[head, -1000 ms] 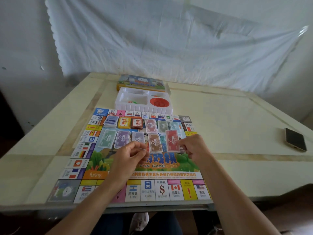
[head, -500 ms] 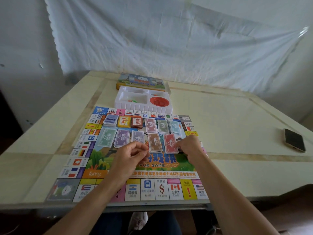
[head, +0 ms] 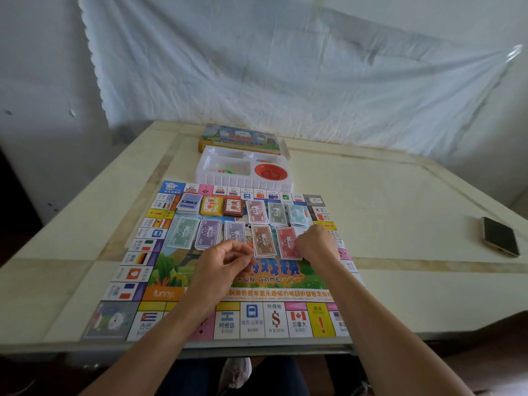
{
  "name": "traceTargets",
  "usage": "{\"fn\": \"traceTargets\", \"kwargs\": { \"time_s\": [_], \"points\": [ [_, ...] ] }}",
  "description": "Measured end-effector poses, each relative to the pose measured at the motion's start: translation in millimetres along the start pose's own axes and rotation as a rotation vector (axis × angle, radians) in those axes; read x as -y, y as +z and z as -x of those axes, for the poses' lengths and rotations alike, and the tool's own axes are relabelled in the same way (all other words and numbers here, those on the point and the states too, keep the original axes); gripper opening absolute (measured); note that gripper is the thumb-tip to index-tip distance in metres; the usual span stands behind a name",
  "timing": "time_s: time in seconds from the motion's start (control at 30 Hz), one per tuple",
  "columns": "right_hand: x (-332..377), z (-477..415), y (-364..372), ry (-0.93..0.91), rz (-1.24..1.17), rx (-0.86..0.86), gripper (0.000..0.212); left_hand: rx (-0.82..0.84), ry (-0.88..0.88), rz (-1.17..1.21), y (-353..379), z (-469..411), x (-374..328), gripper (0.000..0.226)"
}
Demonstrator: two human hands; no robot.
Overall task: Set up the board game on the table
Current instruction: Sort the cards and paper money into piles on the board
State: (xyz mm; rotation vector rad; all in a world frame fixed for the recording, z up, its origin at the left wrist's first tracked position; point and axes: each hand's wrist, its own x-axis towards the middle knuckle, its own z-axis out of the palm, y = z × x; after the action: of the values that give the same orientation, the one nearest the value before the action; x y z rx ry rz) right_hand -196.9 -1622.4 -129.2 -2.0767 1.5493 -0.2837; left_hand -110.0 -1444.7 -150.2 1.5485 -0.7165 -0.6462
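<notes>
Just left of right fingers (head: pixel 302 244): red paper banknote stack (head: pixel 286 242) | right hand (head: pixel 315 244) curled, edged closer since earlier, hold unclear | left hand (head: pixel 225 262) unmoved, fingertips meeting thumb, contents unclear

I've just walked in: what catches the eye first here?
The colourful game board lies at the near edge of the table, with stacks of play money and cards in two rows across its far half. Both hands are over it: the left hand mid-board, the right hand beside the red stack. Behind the board sits a white tray, and a phone lies far right.
</notes>
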Motion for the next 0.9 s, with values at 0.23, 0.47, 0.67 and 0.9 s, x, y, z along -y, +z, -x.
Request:
{"fn": "traceTargets", "kwargs": {
  "time_s": [0.23, 0.47, 0.67, 0.9],
  "points": [
    [8.1, 4.1, 2.1, -0.086, 0.221, -0.022, 0.007, -0.005, -0.011, 0.015, -0.4, 0.2, 0.6, 0.013],
    [7.6, 1.8, 5.3, -0.11, 0.264, 0.007, 0.006, -0.002, -0.015, 0.017, -0.2, 0.4, 0.7, 0.013],
    [6.8, 2.9, 5.5, -0.124, 0.262, 0.01, 0.005, -0.002, -0.003, 0.013, -0.6, 0.1, 1.5, 0.013],
    [3.8, 4.3, 7.9, -0.112, 0.251, 0.014, 0.003, -0.001, 0.009, 0.01, -0.5, 0.1, 1.6, 0.012]
  ]
}}
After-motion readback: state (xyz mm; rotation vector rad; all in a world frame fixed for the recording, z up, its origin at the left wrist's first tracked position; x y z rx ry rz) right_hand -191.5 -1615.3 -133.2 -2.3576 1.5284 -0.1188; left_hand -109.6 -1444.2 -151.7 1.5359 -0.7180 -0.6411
